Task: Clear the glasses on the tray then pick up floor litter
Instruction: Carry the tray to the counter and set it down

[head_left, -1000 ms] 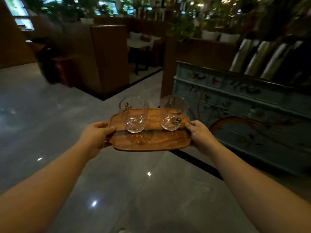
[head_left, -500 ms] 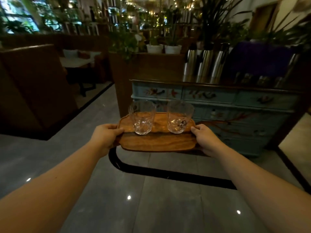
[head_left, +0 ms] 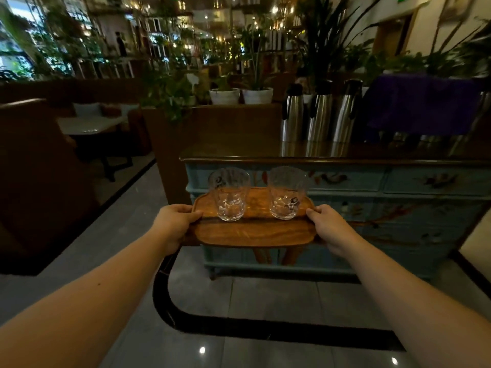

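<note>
A wooden tray (head_left: 255,232) is held level in front of me, above the floor. My left hand (head_left: 174,221) grips its left end and my right hand (head_left: 328,225) grips its right end. Two clear empty glasses stand upright on the tray's far half: the left glass (head_left: 229,195) and the right glass (head_left: 287,193), a gap between them. No floor litter shows in this view.
A blue painted sideboard (head_left: 372,208) with a dark glossy top (head_left: 239,152) stands straight ahead. Three steel flasks (head_left: 318,112) and a purple cloth (head_left: 425,102) sit on it. A brown booth (head_left: 39,168) lies to the left. Grey tiled floor (head_left: 239,301) with a black inlay band lies below.
The view has swung right and moved closer to the blue sideboard, which now faces me squarely. Both hands keep the same grip on the tray; the glasses have not shifted.
</note>
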